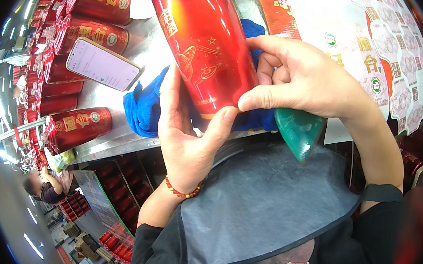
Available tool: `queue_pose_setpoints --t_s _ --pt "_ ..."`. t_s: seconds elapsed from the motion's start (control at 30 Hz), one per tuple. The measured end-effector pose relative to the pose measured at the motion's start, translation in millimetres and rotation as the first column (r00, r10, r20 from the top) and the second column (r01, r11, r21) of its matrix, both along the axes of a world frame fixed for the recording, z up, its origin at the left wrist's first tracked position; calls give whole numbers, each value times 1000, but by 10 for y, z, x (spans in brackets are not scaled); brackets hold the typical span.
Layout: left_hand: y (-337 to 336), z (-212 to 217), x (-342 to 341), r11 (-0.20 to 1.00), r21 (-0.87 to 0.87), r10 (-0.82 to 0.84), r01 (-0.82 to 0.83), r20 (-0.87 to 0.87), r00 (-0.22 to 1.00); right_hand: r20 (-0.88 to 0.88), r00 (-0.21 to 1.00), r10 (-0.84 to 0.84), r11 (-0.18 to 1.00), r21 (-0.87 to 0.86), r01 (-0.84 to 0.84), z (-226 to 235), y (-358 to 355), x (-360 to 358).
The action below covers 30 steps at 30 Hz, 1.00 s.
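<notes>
A glossy red bottle [209,50] with gold line drawings lies tilted between my hands, its base toward me. My left hand [188,135] wraps round the base end from below, thumb on the near edge. On the bottle's right side, my right hand [303,80] presses thumb and forefinger to the surface, the other fingers curled in. Under the bottle is a bunched blue cloth [145,108]. A green, wedge-shaped piece [300,133], like a scraper, sits just below my right hand at the table edge. The bottle's upper end runs out of view.
Many red bottles [82,129] stand along the left of the metal table [114,140]. A lit phone [103,65] leans against them. Printed sheets [352,49] lie at the right, by a red patterned piece [279,11]. Another person [53,185] is farther off, lower left.
</notes>
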State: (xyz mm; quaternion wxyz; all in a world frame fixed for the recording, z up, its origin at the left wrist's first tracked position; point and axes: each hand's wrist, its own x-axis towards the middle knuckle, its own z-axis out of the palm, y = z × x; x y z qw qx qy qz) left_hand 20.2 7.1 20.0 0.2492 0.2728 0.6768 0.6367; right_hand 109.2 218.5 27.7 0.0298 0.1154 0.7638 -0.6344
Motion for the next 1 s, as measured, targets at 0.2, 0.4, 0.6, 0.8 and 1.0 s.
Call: queue_pose_setpoints --t_s 0.2,0.4,0.6,0.8,1.0 --pt "-164 -150 -47 998 62 22 7 -457 889 45 999 12 998 63 -15 90 -22 -5" --pt "-416 -121 -108 995 -22 -62 96 -895 441 7 995 -96 980 174 93 41 379 -223" --pt "-372 -69 -118 995 -52 -75 90 -956 284 -23 998 59 966 -253 -63 -161 673 -707" --pt "-291 -74 -189 991 -17 -34 134 -991 128 -8 999 -41 942 -333 36 -222 403 -893" --pt "-191 -78 -232 979 -27 -31 204 -999 19 112 993 -37 965 262 6 248 275 -946"
